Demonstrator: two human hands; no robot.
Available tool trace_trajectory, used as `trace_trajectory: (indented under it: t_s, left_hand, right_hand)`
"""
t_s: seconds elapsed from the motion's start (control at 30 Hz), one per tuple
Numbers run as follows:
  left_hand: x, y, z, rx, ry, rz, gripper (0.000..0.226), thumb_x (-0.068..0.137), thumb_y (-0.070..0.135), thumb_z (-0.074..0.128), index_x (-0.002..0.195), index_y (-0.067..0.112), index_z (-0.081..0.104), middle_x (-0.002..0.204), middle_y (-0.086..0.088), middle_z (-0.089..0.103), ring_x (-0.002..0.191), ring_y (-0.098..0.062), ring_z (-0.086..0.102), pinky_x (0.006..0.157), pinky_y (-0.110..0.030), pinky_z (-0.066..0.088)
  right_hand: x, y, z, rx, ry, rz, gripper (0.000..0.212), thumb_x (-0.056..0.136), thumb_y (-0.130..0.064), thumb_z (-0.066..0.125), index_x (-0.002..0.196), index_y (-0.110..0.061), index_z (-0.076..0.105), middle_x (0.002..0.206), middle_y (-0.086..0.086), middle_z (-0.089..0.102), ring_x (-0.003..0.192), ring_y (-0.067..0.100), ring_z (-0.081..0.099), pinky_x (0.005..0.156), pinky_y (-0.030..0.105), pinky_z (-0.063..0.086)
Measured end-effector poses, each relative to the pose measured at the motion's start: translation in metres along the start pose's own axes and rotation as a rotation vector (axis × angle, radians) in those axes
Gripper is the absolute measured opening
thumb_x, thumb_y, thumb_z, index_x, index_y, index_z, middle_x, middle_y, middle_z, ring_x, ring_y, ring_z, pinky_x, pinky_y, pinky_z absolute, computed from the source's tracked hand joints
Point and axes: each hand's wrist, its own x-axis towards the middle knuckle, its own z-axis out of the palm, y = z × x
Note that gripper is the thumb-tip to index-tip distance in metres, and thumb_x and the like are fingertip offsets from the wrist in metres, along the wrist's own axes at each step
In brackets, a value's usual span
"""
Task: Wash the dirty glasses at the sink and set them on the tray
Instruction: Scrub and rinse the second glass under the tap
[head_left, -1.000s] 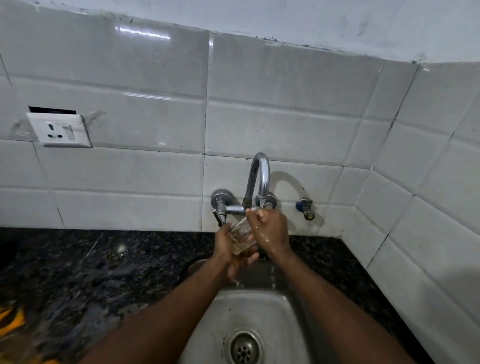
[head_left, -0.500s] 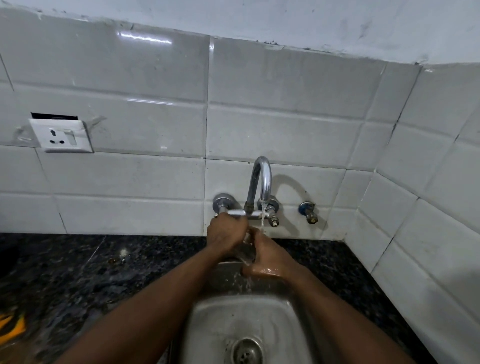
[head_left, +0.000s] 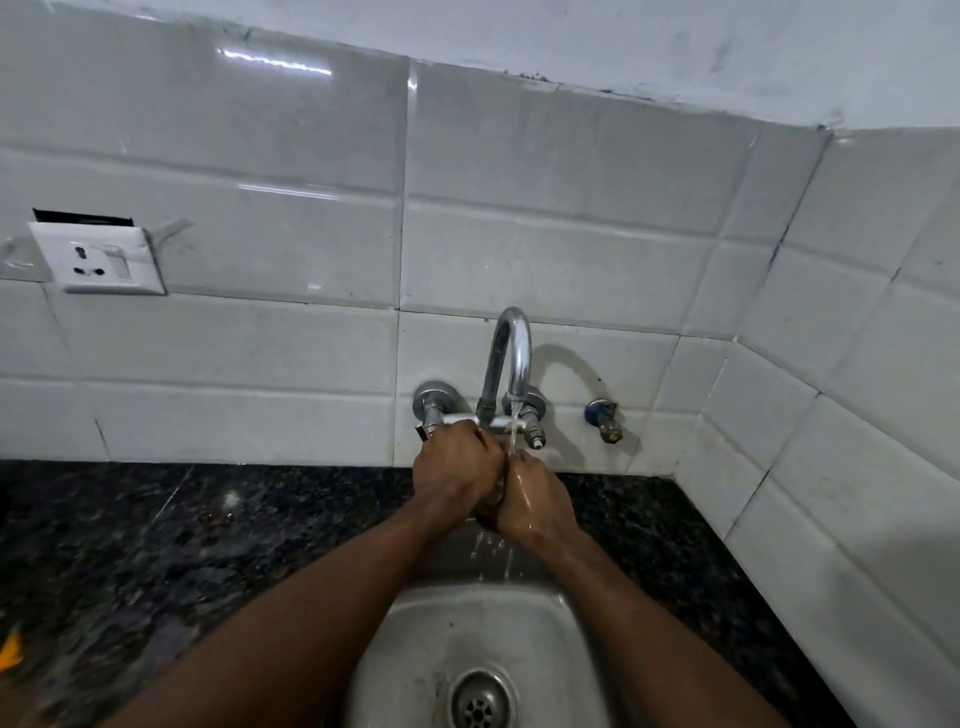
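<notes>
My left hand (head_left: 456, 467) and my right hand (head_left: 537, 501) are pressed together over the steel sink (head_left: 410, 644), just under the spout of the chrome tap (head_left: 511, 353). Both are closed around a small clear glass (head_left: 497, 491). Only a sliver of it shows between the palms. A thin stream of water falls from the spout onto my wet right hand and drips into the basin. No tray is in view.
The drain (head_left: 480, 701) sits at the sink's near end. Dark speckled stone counter (head_left: 208, 545) lies on both sides. A small valve (head_left: 605, 418) sticks out of the tiled wall right of the tap, and a white socket (head_left: 98, 257) is at the left. An orange scrap (head_left: 10, 649) shows at the left edge.
A second ago the glass was visible in my left hand below the tap. My left hand has since turned over on top of it, and my right hand has closed against it from the right.
</notes>
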Motion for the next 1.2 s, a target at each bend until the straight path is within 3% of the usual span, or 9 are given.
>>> trace_trajectory:
  t_s: [0.17, 0.27, 0.33, 0.53, 0.7, 0.8, 0.9, 1.03, 1.2]
  left_hand:
    - [0.000, -0.018, -0.008, -0.197, -0.080, 0.373, 0.022, 0.093, 0.038, 0.049, 0.075, 0.027, 0.055, 0.068, 0.007, 0.056, 0.063, -0.009, 0.053, 0.058, -0.024, 0.034]
    - [0.005, -0.014, 0.002, -0.125, -0.084, 0.160, 0.033, 0.098, 0.032, 0.044, 0.068, 0.021, 0.055, 0.070, -0.003, 0.063, 0.066, -0.019, 0.059, 0.060, -0.029, 0.043]
    - [0.010, -0.012, 0.005, -0.085, -0.085, 0.033, 0.039, 0.099, 0.031, 0.042, 0.068, 0.016, 0.060, 0.078, -0.011, 0.068, 0.072, -0.025, 0.062, 0.065, -0.032, 0.046]
    - [-0.003, -0.023, -0.009, -0.253, -0.042, 0.442, 0.021, 0.100, 0.025, 0.053, 0.086, 0.021, 0.068, 0.068, 0.016, 0.055, 0.062, 0.004, 0.053, 0.057, -0.013, 0.032]
    - [-0.005, -0.011, -0.001, -0.093, -0.069, 0.140, 0.042, 0.107, 0.030, 0.033, 0.076, 0.018, 0.059, 0.072, 0.001, 0.060, 0.069, -0.016, 0.061, 0.063, -0.027, 0.045]
    - [-0.008, -0.024, -0.001, -0.271, -0.062, 0.327, 0.037, 0.105, 0.031, 0.039, 0.089, 0.016, 0.068, 0.080, 0.002, 0.067, 0.074, -0.012, 0.063, 0.068, -0.026, 0.047]
    - [-0.007, -0.027, -0.004, -0.266, -0.009, 0.438, 0.032, 0.099, 0.032, 0.043, 0.083, 0.018, 0.067, 0.075, 0.001, 0.066, 0.069, -0.016, 0.061, 0.062, -0.029, 0.043]
    - [-0.002, -0.011, 0.002, -0.134, -0.032, 0.120, 0.044, 0.097, 0.037, 0.036, 0.069, 0.016, 0.062, 0.069, -0.004, 0.066, 0.065, -0.019, 0.064, 0.065, -0.034, 0.055]
    - [-0.015, -0.021, -0.004, -0.250, 0.092, 0.402, 0.032, 0.092, 0.033, 0.050, 0.069, 0.013, 0.063, 0.063, 0.003, 0.057, 0.057, -0.012, 0.052, 0.055, -0.024, 0.035]
  right_hand:
    - [0.003, 0.007, -0.017, 0.252, -0.290, 0.087, 0.061, 0.060, -0.027, 0.082, 0.117, -0.020, 0.061, 0.102, -0.002, 0.071, 0.090, 0.015, 0.068, 0.083, 0.036, 0.058]
    - [0.000, -0.001, -0.015, 0.025, -0.171, 0.028, 0.055, 0.067, -0.034, 0.079, 0.116, -0.019, 0.059, 0.100, 0.001, 0.069, 0.086, 0.018, 0.067, 0.077, 0.035, 0.058]
    - [-0.001, -0.002, -0.008, -0.100, -0.091, -0.030, 0.065, 0.068, -0.036, 0.079, 0.125, -0.017, 0.054, 0.109, 0.004, 0.067, 0.092, 0.022, 0.067, 0.080, 0.037, 0.058]
    - [0.004, 0.004, -0.024, 0.187, -0.331, 0.055, 0.058, 0.062, -0.022, 0.084, 0.112, -0.018, 0.054, 0.097, -0.006, 0.065, 0.085, 0.012, 0.065, 0.070, 0.024, 0.056]
    - [0.002, 0.000, -0.016, -0.163, -0.194, -0.121, 0.079, 0.065, -0.026, 0.081, 0.133, -0.015, 0.043, 0.112, 0.007, 0.066, 0.093, 0.025, 0.066, 0.079, 0.039, 0.059]
    - [0.000, 0.002, -0.024, -0.027, -0.251, -0.085, 0.074, 0.066, -0.025, 0.083, 0.130, -0.015, 0.047, 0.111, 0.005, 0.066, 0.094, 0.020, 0.065, 0.081, 0.035, 0.058]
    - [-0.001, 0.000, -0.027, 0.116, -0.325, -0.001, 0.067, 0.063, -0.026, 0.084, 0.121, -0.016, 0.053, 0.109, 0.003, 0.067, 0.090, 0.018, 0.066, 0.079, 0.034, 0.059]
    - [-0.004, -0.006, -0.016, -0.118, -0.096, -0.102, 0.076, 0.066, -0.037, 0.081, 0.132, -0.018, 0.048, 0.110, 0.003, 0.067, 0.091, 0.023, 0.067, 0.080, 0.038, 0.058]
    - [0.000, 0.003, -0.028, 0.206, -0.289, -0.058, 0.070, 0.058, -0.023, 0.087, 0.121, -0.021, 0.055, 0.106, -0.004, 0.069, 0.094, 0.016, 0.067, 0.081, 0.033, 0.057]
